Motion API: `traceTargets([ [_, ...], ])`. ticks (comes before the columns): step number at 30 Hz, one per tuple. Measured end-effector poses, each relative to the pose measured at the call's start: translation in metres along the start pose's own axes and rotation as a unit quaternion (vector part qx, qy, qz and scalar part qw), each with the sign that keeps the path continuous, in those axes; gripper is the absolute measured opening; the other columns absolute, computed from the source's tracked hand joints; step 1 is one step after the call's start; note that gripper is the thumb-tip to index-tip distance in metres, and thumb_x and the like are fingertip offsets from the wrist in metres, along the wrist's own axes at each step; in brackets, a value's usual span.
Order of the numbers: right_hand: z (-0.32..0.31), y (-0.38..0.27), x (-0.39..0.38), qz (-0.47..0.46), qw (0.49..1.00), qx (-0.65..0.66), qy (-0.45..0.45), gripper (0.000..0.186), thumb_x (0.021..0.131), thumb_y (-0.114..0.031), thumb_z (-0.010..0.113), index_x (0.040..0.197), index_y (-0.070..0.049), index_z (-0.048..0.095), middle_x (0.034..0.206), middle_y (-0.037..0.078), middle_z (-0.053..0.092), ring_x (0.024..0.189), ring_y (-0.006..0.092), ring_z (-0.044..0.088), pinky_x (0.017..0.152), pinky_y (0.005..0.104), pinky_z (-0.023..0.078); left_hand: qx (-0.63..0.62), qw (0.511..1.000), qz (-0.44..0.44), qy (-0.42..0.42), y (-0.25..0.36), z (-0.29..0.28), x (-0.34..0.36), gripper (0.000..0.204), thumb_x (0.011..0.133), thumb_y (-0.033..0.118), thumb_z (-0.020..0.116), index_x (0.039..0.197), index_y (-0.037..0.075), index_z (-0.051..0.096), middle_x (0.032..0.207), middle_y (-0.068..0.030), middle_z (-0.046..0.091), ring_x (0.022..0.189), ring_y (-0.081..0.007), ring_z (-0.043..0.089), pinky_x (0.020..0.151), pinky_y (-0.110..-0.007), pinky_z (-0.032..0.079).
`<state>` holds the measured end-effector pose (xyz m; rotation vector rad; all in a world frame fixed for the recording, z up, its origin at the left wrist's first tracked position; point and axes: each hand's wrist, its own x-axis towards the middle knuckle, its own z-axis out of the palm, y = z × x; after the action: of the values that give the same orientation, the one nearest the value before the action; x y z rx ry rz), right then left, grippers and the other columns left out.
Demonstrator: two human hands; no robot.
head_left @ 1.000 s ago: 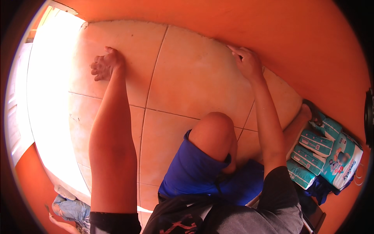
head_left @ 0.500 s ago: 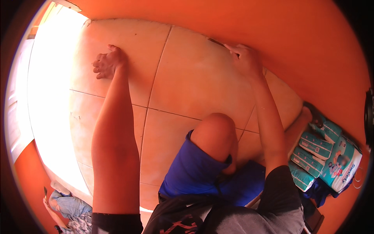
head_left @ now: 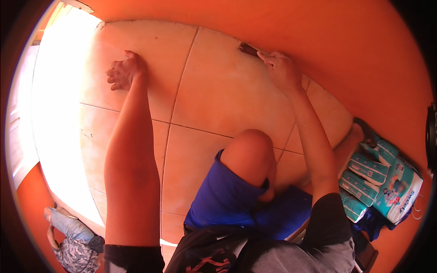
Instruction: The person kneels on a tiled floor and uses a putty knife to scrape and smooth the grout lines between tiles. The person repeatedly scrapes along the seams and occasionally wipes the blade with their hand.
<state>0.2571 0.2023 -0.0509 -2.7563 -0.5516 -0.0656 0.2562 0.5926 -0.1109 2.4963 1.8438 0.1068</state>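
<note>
Bracing, likely: left hand [head_left: 125, 72] on tile [head_left: 145, 38], fingers spread — right hand [head_left: 283, 70] pinches brown tool [head_left: 248, 49] by near end, so tip's free along wall [head_left: 337, 41].

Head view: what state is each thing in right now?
Left hand: empty, fingers curled, apparently resting on the floor tiles
Right hand: closed on a dark tool
Dark tool: held near the foot of the orange wall
Knee: bent
Teal packages: piled together; whether sealed, unclear
</note>
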Motion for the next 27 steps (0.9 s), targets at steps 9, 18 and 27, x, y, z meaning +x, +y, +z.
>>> traceTargets([
  [9, -0.004, 0.016, -0.003, 0.029, 0.997, 0.055, -0.036, 0.025, 0.092, -0.012, 0.061, 0.111, -0.023, 0.074, 0.084, 0.008, 0.065, 0.072, 0.022, 0.062, 0.064, 0.0349, 0.048, 0.013, 1.0, -0.002, -0.002, 0.0, 0.001, 0.001, 0.061, 0.09, 0.057, 0.04, 0.12, 0.008, 0.062, 0.12, -0.0138, 0.054, 0.108, -0.0292, 0.05, 0.094, -0.043, 0.036],
  [18, -0.009, 0.001, 0.011, 0.101, 0.986, -0.015, -0.131, 0.026, 0.094, -0.013, 0.06, 0.115, -0.023, 0.071, 0.085, 0.009, 0.065, 0.075, 0.0256, 0.06, 0.069, 0.0371, 0.048, 0.004, 1.0, 0.003, 0.001, 0.001, -0.004, -0.001, 0.061, 0.09, 0.057, 0.041, 0.118, 0.007, 0.063, 0.119, -0.0139, 0.054, 0.108, -0.0293, 0.05, 0.094, -0.044, 0.036],
  [27, -0.017, 0.0, 0.008, 0.08, 0.988, -0.021, -0.132, 0.026, 0.094, -0.016, 0.06, 0.118, -0.023, 0.069, 0.077, 0.015, 0.062, 0.066, 0.0268, 0.055, 0.063, 0.0384, 0.044, 0.007, 1.0, -0.001, 0.001, 0.001, -0.001, -0.001, 0.061, 0.09, 0.056, 0.041, 0.118, 0.006, 0.062, 0.12, -0.0141, 0.054, 0.11, -0.0293, 0.05, 0.094, -0.044, 0.036],
])
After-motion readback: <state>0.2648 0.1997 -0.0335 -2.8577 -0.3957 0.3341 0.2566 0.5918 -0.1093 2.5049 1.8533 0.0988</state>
